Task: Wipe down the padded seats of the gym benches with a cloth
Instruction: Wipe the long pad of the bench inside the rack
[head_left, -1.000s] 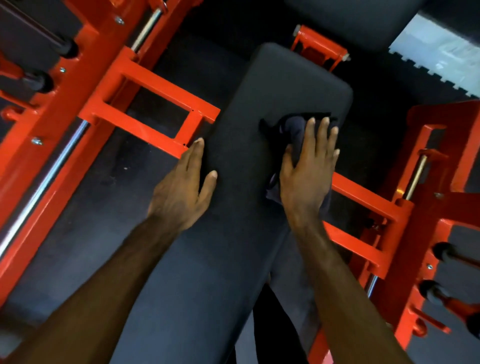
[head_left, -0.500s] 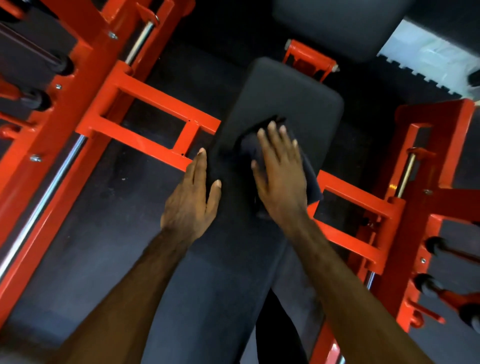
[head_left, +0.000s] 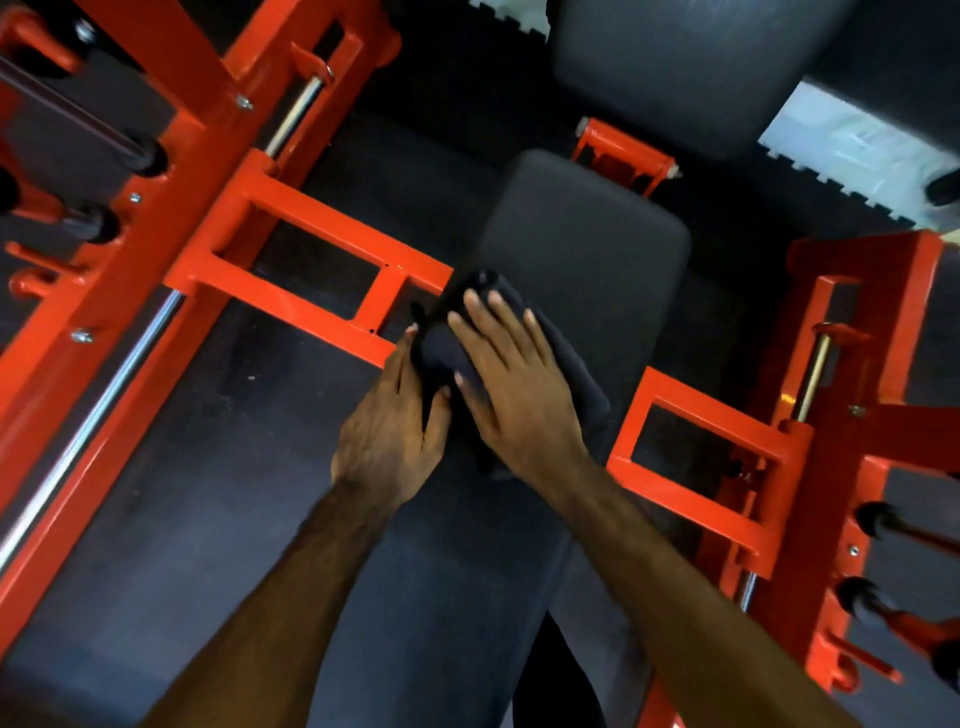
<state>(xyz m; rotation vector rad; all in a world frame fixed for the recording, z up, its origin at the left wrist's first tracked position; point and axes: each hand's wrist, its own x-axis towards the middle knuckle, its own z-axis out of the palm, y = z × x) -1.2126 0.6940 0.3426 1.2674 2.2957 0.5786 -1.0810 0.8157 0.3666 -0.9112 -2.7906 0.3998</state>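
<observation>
A red steel rack (head_left: 291, 244) fills the 9 o'clock and 3 o'clock sides, its cross-arms reaching in toward a long black padded gym bench seat (head_left: 582, 249) that runs from 6 o'clock up to about 12 o'clock. The seat is matte, with rounded corners at its far end. Dark rubber floor (head_left: 218, 447) shows in the gaps on both sides. A second black pad (head_left: 675, 78) lies beyond, at 12 o'clock. Near the middle, at the seat's 9 o'clock edge, lies a dark, bunched cloth (head_left: 566, 358). The right hand (head_left: 511, 384) presses flat on it, fingers straight and spread. The left hand (head_left: 395, 431) rests flat along the seat's edge, touching the cloth, fingers extended.
</observation>
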